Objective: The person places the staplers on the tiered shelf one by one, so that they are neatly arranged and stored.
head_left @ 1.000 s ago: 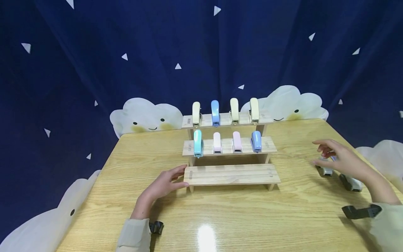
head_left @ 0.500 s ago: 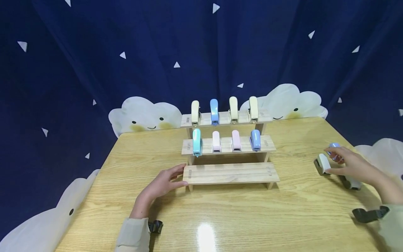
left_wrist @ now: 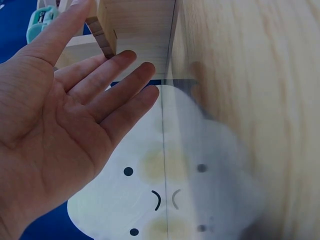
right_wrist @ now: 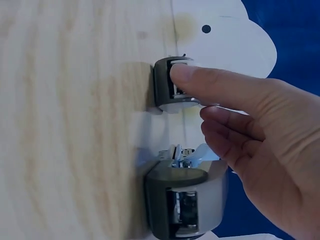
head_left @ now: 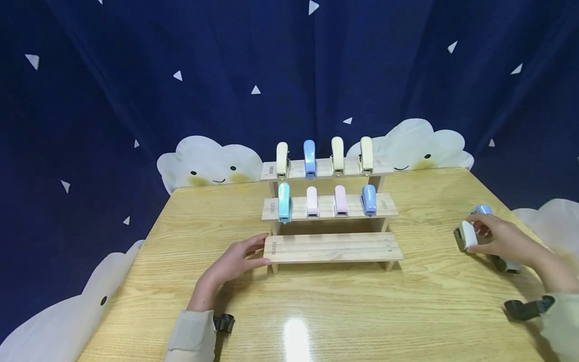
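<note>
My right hand (head_left: 508, 242) pinches a small white-and-dark-grey stapler (head_left: 469, 234) standing on the table at the right. In the right wrist view, the thumb presses the front of that stapler (right_wrist: 162, 82); the index finger is mostly hidden behind it. My left hand (head_left: 232, 261) rests at the left end of the bottom tier of a stepped wooden rack (head_left: 332, 248). Its thumb touches the front edge, and the fingers (left_wrist: 127, 97) extend nearly straight beside the rack. A blue stapler (head_left: 483, 209) and another grey-and-white stapler (head_left: 510, 265) are close to the right hand.
Cream staplers (head_left: 337, 156) and a blue one (head_left: 309, 158) line the rack's top tier. On the middle tier stand a turquoise stapler (head_left: 284, 202), two pink ones (head_left: 341, 200) and a blue one (head_left: 369, 200). A dark blue curtain (head_left: 217, 60) hangs behind the table (head_left: 344, 311).
My right hand has moved from above the right-hand staplers down to the white-and-grey one and now pinches it. The left hand has stayed at the rack's end.
</note>
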